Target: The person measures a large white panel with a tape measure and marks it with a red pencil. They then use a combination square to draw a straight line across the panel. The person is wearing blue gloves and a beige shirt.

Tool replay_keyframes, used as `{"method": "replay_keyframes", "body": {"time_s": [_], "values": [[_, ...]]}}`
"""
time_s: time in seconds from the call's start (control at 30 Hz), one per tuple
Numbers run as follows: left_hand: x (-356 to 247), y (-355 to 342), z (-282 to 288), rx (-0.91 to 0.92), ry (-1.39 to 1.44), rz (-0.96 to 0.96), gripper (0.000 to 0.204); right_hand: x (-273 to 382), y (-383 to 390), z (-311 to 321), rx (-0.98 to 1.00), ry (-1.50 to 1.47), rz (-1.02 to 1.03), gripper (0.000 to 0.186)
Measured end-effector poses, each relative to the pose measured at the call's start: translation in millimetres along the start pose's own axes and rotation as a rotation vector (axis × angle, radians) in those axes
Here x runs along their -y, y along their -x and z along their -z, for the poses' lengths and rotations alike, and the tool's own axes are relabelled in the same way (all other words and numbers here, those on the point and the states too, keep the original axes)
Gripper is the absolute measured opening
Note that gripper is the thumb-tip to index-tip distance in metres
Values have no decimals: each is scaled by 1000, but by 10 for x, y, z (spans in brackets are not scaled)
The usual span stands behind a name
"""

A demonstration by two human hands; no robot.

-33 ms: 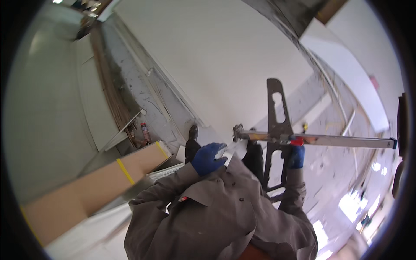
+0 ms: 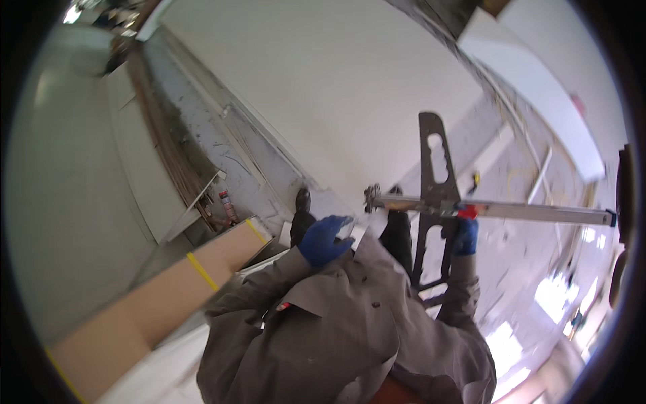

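Observation:
My right hand (image 2: 465,237), in a blue glove, is closed on a T-shaped cutting guide by its red part. The guide has a long silver rail (image 2: 538,211) reaching right and a dark flat crosspiece (image 2: 438,190) with cut-out slots. A small metal head (image 2: 372,198) sits at the rail's left end. My left hand (image 2: 324,241), also blue-gloved, is held in front of my body. Its thumb and fingers are apart in a curve, and I see nothing gripped. A small white piece (image 2: 359,236) shows just right of its fingertips; whether they touch is unclear.
A large pale board (image 2: 323,87) lies ahead of my feet. Brown panels with yellow strips (image 2: 202,271) lie at left, near a red tube (image 2: 229,207). Long thin strips (image 2: 176,158) lie farther left. A white curved panel (image 2: 538,87) is at far right.
The whole view has shifted slightly. The guide's crosspiece stands a little farther right and its rail slants slightly more downward to the right. My right hand keeps its hold; my left hand stays curved.

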State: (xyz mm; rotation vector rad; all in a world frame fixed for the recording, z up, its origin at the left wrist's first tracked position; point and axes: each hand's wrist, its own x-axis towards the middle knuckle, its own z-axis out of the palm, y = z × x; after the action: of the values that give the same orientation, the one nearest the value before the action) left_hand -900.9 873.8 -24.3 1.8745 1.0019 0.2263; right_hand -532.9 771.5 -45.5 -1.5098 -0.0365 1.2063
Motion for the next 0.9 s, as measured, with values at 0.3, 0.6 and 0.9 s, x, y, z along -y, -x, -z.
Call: {"method": "replay_keyframes", "body": {"time_s": [0.3, 0.6, 0.9], "values": [[1040, -344, 825, 645, -288, -35, 49, -1148, 1271, 216, -319, -384, -256, 37], [1572, -813, 407, 927, -523, -185, 51, -2389, 1731, 173, -693, -502, -182, 26], [2083, -1105, -431, 1041, -632, -392, 55, -4351, 1498, 1217, -815, -363, -125, 18]]}}
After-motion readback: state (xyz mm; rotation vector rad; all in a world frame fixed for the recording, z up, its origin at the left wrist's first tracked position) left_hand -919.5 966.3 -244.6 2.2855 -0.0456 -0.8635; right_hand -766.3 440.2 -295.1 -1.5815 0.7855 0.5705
